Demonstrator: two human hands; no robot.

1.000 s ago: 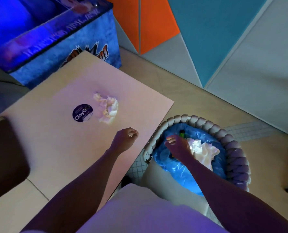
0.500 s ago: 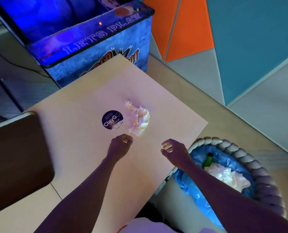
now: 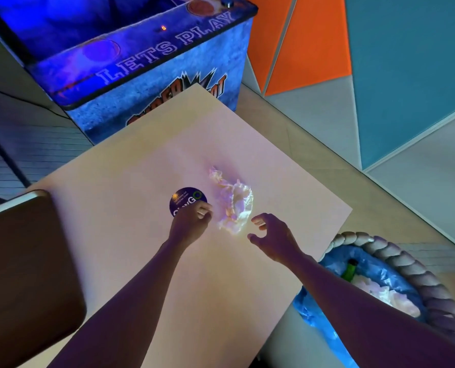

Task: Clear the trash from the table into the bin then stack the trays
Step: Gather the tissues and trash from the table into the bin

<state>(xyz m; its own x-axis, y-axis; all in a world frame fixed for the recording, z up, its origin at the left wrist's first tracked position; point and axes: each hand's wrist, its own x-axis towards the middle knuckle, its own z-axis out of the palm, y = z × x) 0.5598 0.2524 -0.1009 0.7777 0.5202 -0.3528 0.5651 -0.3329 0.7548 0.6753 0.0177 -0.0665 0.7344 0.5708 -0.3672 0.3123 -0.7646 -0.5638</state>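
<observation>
A crumpled white paper napkin (image 3: 233, 203) lies on the pale table (image 3: 130, 187). My left hand (image 3: 191, 221) sits just left of it with fingers curled, holding nothing, partly over a round dark sticker (image 3: 185, 199). My right hand (image 3: 272, 236) hovers just right of the napkin, fingers spread and slightly bent, apart from it. The bin (image 3: 412, 266), with a braided rim and blue liner, stands at the table's right corner and holds white paper (image 3: 385, 296) and a green bottle (image 3: 350, 270).
A dark brown tray or chair back (image 3: 22, 274) sits at the left edge. A blue arcade machine (image 3: 146, 57) stands behind the table. Orange and teal wall panels (image 3: 406, 75) rise at the right.
My right hand left the bin and came over the table to the napkin's right side, opening. My left hand moved forward to the napkin's left. The view shifted toward the table.
</observation>
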